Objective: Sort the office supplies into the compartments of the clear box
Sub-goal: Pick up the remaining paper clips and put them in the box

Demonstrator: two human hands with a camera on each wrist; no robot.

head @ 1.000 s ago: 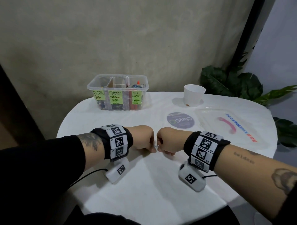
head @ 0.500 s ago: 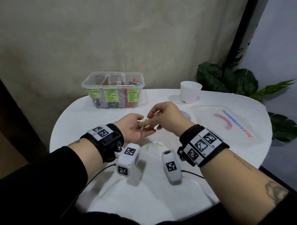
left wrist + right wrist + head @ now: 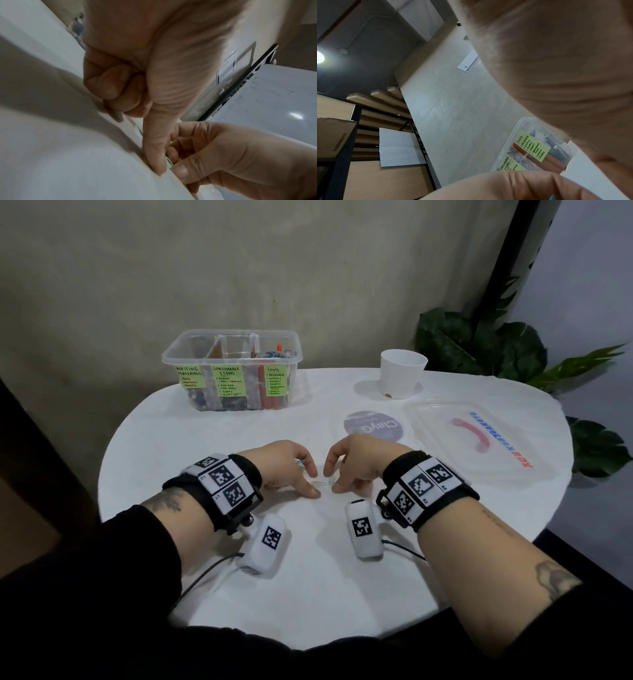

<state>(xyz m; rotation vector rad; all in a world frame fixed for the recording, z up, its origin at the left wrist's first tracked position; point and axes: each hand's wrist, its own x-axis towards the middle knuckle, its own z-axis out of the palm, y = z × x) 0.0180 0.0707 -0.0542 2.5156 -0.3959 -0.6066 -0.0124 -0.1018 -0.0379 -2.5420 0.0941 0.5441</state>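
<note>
The clear box (image 3: 295, 378) stands at the back left of the white table, split into compartments with green labels; it also shows in the right wrist view (image 3: 509, 146). Small coloured paper clips (image 3: 323, 483) lie on the cloth between my hands. My left hand (image 3: 310, 481) has its fingers curled into the palm, where a bit of metal glints, and its thumb (image 3: 154, 151) presses down beside a green clip (image 3: 169, 164). My right hand (image 3: 334, 480) faces it, and its thumb and fingers (image 3: 181, 170) pinch at that same clip.
A white cup (image 3: 403, 373) stands at the back right. In front of it lie a round purple disc (image 3: 375, 424) and a clear lid (image 3: 507, 436) with a pink handle. Leafy plants (image 3: 496, 347) crowd the table's right edge.
Both hands rose from touching fists, met over the left palm with something small, then came down to the cloth, where their thumbs now close on the loose clips.
</note>
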